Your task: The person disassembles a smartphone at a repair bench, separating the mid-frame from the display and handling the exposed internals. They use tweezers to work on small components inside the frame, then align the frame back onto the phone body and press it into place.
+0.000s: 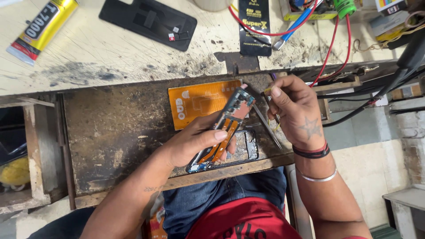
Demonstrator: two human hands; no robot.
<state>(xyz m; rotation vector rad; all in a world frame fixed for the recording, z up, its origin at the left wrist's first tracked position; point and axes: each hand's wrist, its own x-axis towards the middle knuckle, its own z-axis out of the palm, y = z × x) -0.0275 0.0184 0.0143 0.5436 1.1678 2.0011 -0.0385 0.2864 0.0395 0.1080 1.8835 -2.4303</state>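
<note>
— Red shirt (241, 221) and blue jeans (212, 199) are sitting closest to the lens, right at the bottom edge. What is going on above them?

— Both arms are reaching up over a dark, worn desk (115, 132). The left hand (195, 141) is holding an opened phone (223, 130) tilted on its long side, with the orange ribbon cables inside facing up. Its fingers (217, 135) are clamped around the phone's body, thumb lying across the middle.

— And the other hand?

— The right hand (294, 110) is hovering just beside the top of the phone. Its fingers are pinched together on a thin metal tool, tweezers (268, 126) by the look of them, with the long points slanting down towards the desk edge. A star mark is showing on the back of that hand, and a dark band and a silver bangle are sitting on the wrist.

— Where is the phone lying, exactly?

— It is resting partly on a black phone frame (248, 148) near the front edge of the desk, and its upper end is overlapping an orange card (199, 102).

— Anything further back?

— On the pale upper desk a yellow glue tube (42, 28) is lying at the far left, a black phone back (148, 22) is lying near the middle, and red wires (327, 48) are running down on the right.
</note>
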